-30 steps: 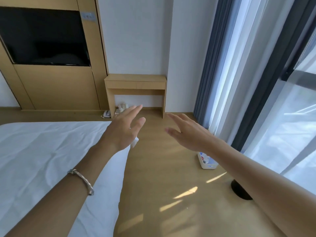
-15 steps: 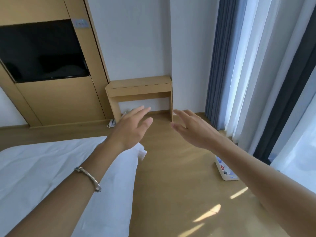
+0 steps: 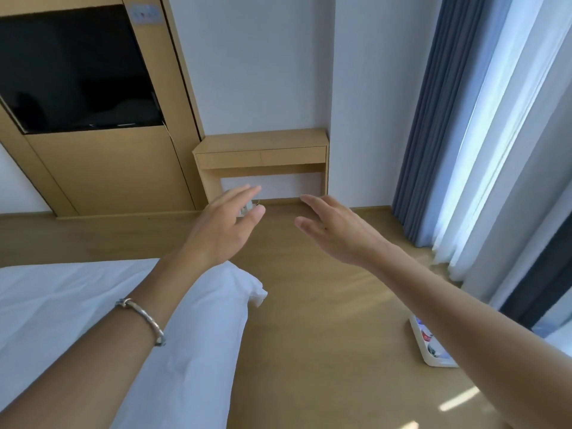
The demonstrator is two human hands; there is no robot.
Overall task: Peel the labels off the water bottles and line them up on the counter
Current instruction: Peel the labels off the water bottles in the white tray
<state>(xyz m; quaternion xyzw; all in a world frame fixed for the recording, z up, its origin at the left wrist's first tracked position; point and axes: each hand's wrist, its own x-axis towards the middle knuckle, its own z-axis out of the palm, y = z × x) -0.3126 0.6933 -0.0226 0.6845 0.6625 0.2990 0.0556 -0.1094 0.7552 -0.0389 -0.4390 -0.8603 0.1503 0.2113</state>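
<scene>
Hands reach out in front of you, both empty: your left hand (image 3: pixel 223 230) has its fingers straight and loosely spread, and your right hand (image 3: pixel 334 233) is flat with the palm turned inward. Neither touches anything. A metal bracelet (image 3: pixel 145 320) sits on your left wrist, above the corner of the white bed (image 3: pixel 62 305). The bottles (image 3: pixel 428 335) seem to be in the white tub (image 3: pixel 424 351) on the wooden floor (image 3: pixel 309 335) by the curtains (image 3: pixel 433 119). Your right forearm hides most of it, so only bits of red and blue show. The wooden surface (image 3: pixel 263 140) stands against the far wall, well apart from the tub, right of the dark television (image 3: pixel 74 72).
</scene>
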